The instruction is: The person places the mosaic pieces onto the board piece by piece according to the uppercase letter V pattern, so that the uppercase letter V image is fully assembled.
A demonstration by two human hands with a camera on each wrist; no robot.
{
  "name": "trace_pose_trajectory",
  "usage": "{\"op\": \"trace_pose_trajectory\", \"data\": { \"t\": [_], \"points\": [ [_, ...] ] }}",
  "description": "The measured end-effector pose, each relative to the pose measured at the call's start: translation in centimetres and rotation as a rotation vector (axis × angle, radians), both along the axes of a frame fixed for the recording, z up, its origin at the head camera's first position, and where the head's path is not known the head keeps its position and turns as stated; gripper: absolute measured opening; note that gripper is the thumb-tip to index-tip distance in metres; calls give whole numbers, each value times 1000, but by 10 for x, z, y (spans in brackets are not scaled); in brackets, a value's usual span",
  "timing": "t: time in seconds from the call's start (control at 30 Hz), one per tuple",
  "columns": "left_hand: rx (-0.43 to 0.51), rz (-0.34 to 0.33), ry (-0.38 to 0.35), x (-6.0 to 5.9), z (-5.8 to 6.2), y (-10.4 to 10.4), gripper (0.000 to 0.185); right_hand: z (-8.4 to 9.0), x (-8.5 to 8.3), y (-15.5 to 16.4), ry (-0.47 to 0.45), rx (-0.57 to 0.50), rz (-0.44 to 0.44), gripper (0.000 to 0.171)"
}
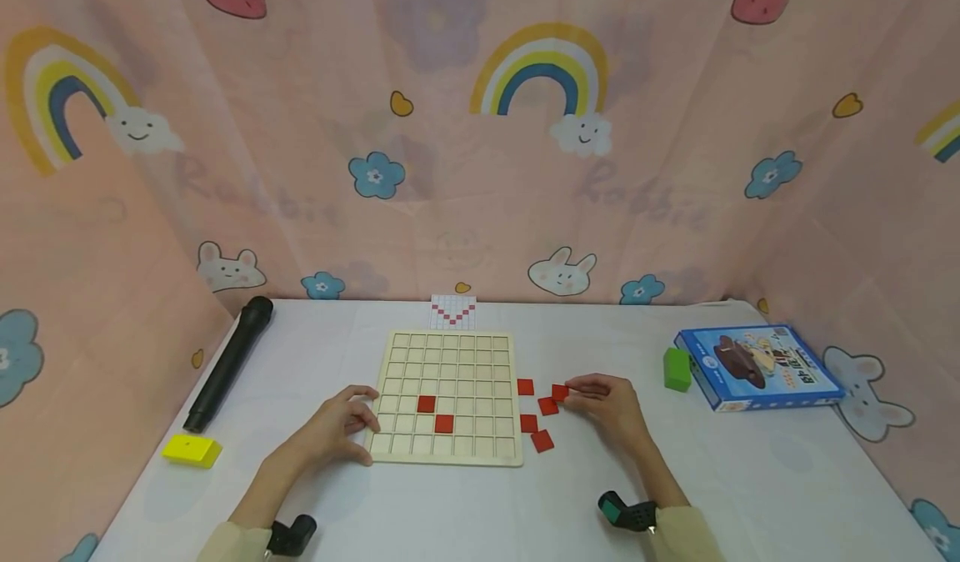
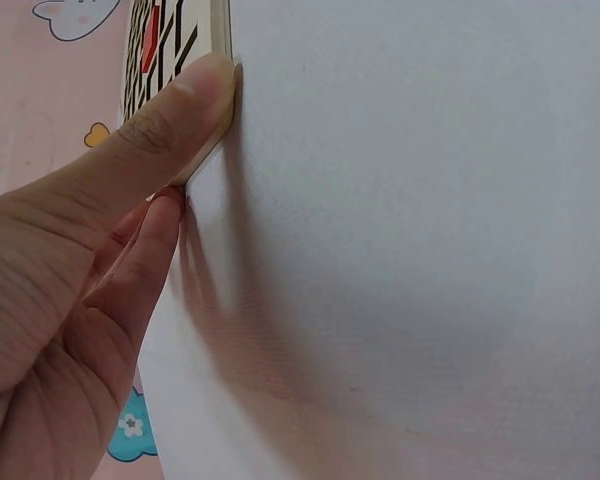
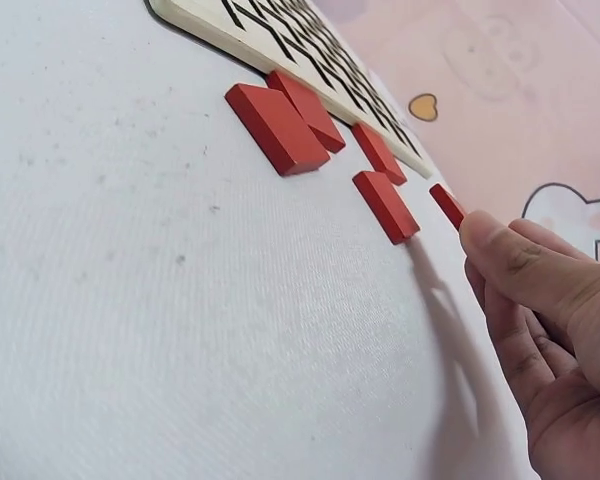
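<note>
Risk: the red tile (image 1: pixel 559 392) pinched at the right hand (image 1: pixel 609 408) fingertips is thin and smooth and may slip out or nudge the loose tiles (image 1: pixel 538 423) lying just beside the board (image 1: pixel 448 398). It sits to the board's right, on the white tablecloth (image 1: pixel 480 495). The left hand (image 1: pixel 341 423) grips the board's near left corner; if that grip eases, the board may slide on the cloth. The board is pale wood with a square-celled grid, two cells filled red.

Board (image 1: pixel 448 398): pale, matt wood. Tiles (image 1: pixel 542 440): smooth, matt red pieces, material unclear. Counter (image 1: pixel 480 504): white woven cloth, fine-textured. Box (image 1: pixel 757 368): glossy printed card. Backdrop (image 1: pixel 480 145): soft printed cloth.
</note>
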State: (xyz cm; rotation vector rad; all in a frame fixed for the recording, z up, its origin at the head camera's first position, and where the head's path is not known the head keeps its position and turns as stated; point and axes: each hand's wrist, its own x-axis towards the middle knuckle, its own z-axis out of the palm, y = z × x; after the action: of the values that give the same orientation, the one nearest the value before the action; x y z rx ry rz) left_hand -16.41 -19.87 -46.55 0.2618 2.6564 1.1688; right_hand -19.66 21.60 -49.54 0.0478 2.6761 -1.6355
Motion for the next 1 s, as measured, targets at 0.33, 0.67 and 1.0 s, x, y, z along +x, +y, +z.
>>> {"op": "trace_pose_trajectory", "data": {
  "t": [0.33,0.67,1.0],
  "points": [
    [-1,3,-1,0,-1,0,36,2,-4,-28,31,4,-41,24],
    [6,-15,9,0,-1,0,35,4,-8,-59,36,-7,-41,22],
    [-6,-50,43,-2,-2,-3,34,4,-16,-88,84,-58,-10,22]
  ]
}}
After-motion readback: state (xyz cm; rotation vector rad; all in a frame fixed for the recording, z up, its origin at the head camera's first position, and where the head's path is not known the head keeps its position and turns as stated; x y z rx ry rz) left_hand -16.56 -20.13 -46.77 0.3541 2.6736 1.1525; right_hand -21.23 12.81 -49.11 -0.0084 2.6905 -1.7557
